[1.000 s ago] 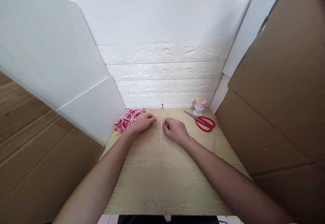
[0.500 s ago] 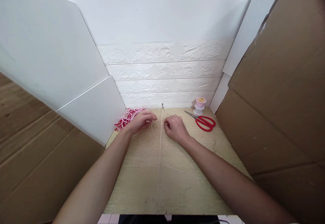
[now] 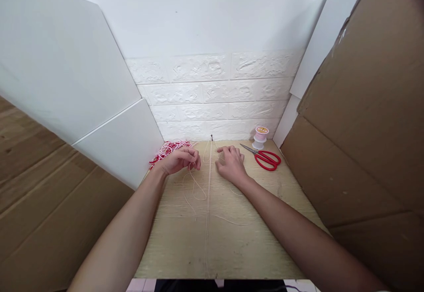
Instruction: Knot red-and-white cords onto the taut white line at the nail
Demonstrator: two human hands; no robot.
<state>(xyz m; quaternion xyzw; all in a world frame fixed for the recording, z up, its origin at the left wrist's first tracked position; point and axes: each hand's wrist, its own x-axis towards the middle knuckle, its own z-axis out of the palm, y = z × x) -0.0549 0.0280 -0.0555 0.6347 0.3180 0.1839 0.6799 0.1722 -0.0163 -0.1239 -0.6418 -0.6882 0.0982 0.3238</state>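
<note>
White brick wall behind my wooden board. My left hand pinches loose thread beside the taut centre cord; my right hand rests half-curled, grip unclear. Spool label unreadable, beside red scissors.

Change since the earlier views: the left hand has turned palm-up and drawn slightly back from the taut central cord, its fingers curled over a thin loose cord. The right hand has flattened, fingers extended toward the wall.
</note>
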